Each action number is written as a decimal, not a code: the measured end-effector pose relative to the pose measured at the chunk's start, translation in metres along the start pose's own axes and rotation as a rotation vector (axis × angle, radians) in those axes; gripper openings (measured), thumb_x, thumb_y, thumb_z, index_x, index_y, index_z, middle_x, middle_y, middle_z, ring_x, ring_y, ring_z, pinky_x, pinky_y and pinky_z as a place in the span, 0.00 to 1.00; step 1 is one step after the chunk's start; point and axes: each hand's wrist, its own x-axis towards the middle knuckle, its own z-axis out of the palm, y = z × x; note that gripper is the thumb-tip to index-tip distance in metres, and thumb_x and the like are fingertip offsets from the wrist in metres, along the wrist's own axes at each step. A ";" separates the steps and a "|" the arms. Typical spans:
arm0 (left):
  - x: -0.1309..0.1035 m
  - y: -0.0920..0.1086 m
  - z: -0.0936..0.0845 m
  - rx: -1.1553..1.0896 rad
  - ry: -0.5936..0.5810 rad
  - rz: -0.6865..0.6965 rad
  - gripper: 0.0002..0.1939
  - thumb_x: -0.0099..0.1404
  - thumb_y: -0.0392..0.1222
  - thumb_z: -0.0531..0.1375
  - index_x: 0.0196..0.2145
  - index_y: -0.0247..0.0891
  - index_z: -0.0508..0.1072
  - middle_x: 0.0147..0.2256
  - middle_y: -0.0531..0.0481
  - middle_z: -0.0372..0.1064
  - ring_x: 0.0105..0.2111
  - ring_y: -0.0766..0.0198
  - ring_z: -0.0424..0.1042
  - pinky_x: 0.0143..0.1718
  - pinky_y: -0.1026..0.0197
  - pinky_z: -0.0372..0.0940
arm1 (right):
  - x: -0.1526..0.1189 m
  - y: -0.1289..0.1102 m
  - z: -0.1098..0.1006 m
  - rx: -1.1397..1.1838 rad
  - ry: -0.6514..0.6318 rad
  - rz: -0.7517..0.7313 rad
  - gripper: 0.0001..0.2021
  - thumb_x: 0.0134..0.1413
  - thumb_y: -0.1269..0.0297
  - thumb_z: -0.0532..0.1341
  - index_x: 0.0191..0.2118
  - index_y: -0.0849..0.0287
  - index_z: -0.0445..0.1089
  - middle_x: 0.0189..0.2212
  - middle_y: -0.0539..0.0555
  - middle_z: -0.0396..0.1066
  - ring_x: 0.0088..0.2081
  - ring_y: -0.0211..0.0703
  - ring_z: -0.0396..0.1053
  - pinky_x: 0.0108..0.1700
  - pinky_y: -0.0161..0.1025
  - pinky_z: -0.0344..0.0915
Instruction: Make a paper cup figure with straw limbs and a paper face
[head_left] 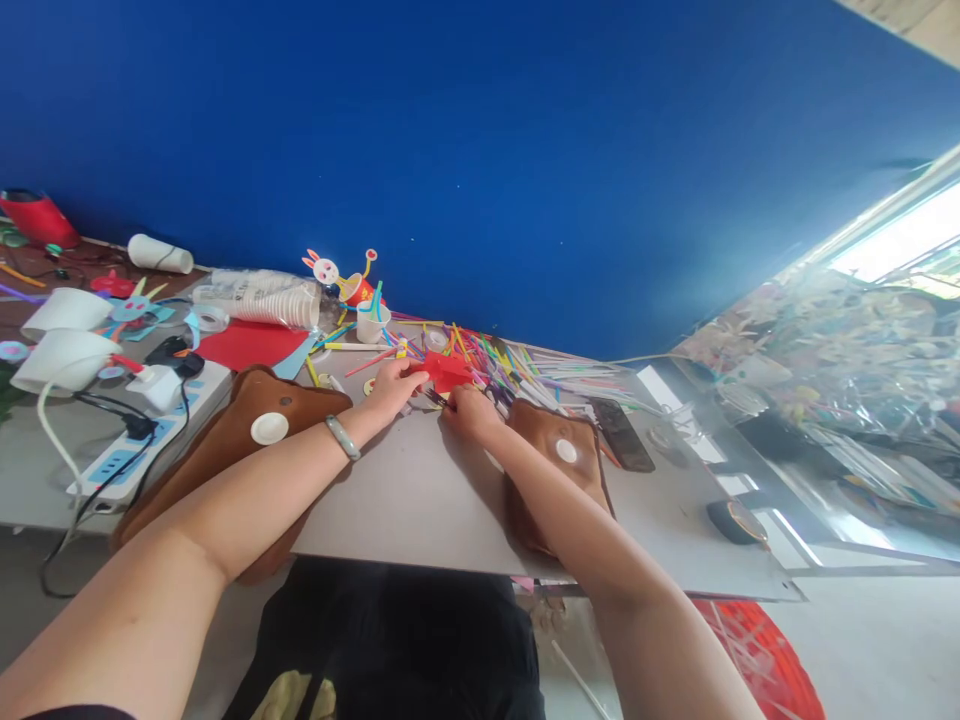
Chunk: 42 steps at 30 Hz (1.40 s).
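A small piece of red paper [448, 371] is held up over the middle of the grey table [405, 500]. My left hand [396, 388], with a bracelet at its wrist, pinches the paper's left edge. Just right of it, my right hand [474, 412] is closed around scissors [435, 398], whose dark blades point toward the paper and my left fingers. The handles are hidden in my right hand. Behind the hands lie colourful straws and sticks [517, 375] in a loose heap.
Brown cushions [240, 440] lie under my forearms. A power strip [142, 440] with cables and paper cups [67, 360] are at the left. A white cup [373, 322] stands behind; a phone [622, 435] lies at the right. A blue wall [450, 170] rises behind.
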 end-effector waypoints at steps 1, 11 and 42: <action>-0.001 0.000 0.000 0.005 0.006 -0.007 0.04 0.52 0.40 0.62 0.26 0.37 0.73 0.21 0.53 0.68 0.23 0.67 0.67 0.25 0.65 0.60 | -0.001 0.003 0.001 0.012 0.018 0.002 0.05 0.58 0.67 0.58 0.37 0.59 0.70 0.42 0.62 0.75 0.44 0.49 0.72 0.39 0.39 0.60; -0.010 0.013 0.005 -0.038 -0.086 -0.115 0.07 0.52 0.36 0.63 0.32 0.35 0.72 0.27 0.52 0.71 0.25 0.66 0.72 0.27 0.64 0.65 | -0.007 0.022 0.020 1.022 0.404 0.074 0.08 0.48 0.60 0.60 0.33 0.53 0.59 0.22 0.43 0.59 0.24 0.37 0.56 0.28 0.36 0.55; -0.018 0.008 0.008 0.022 -0.268 -0.141 0.12 0.57 0.49 0.65 0.28 0.36 0.75 0.22 0.53 0.69 0.23 0.67 0.67 0.25 0.64 0.62 | -0.023 0.013 0.011 1.318 0.200 -0.056 0.14 0.48 0.52 0.66 0.28 0.55 0.65 0.17 0.43 0.54 0.20 0.33 0.48 0.22 0.34 0.47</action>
